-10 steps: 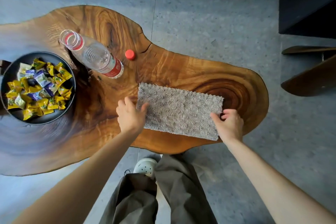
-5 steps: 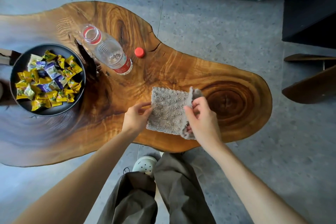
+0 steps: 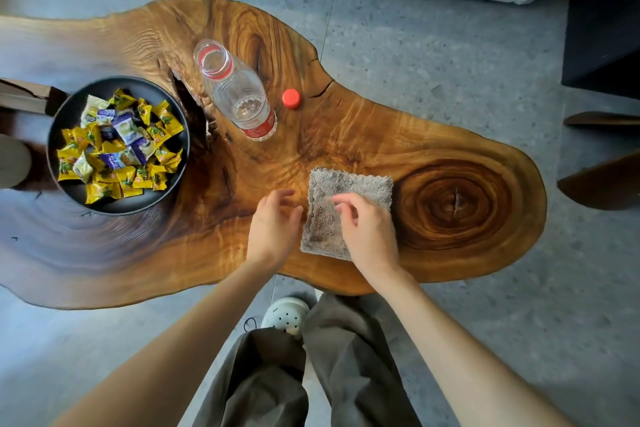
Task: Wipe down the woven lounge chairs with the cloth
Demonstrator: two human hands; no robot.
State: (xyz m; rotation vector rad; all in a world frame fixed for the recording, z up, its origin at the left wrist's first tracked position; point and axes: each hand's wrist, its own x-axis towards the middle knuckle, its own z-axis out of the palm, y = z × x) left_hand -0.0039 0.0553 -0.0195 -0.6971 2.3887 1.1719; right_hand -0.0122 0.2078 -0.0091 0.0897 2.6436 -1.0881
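1. Cloth (image 3: 349, 184): it is grey and fluffy and folded into a square. It lies flat on the wooden table (image 3: 346, 135), on the near side, a bit right of the middle. The dark rings in the wood are just to its right.
2. The right hand (image 3: 369, 232) is over the near right part of the cloth. Its fingers (image 3: 341, 204) are bent and blurry. I cannot tell if they hold the cloth or only touch it.
3. The left hand (image 3: 273, 222) is just beside the left edge of the cloth. Its fingers are loose and spread, and it holds nothing.
4. A clear plastic bottle (image 3: 239, 94) stands on the far side of the table with its top open. A red cap (image 3: 291, 99) lies on the wood just right of it.
5. A black bowl (image 3: 138, 203) sits on the left of the table. It is full of wrapped sweets (image 3: 117, 146), mostly yellow, some purple.
6. Nearest of all are the person's grey trousers (image 3: 346, 357) and one white shoe (image 3: 285, 315) with holes, on the grey floor (image 3: 415, 55).
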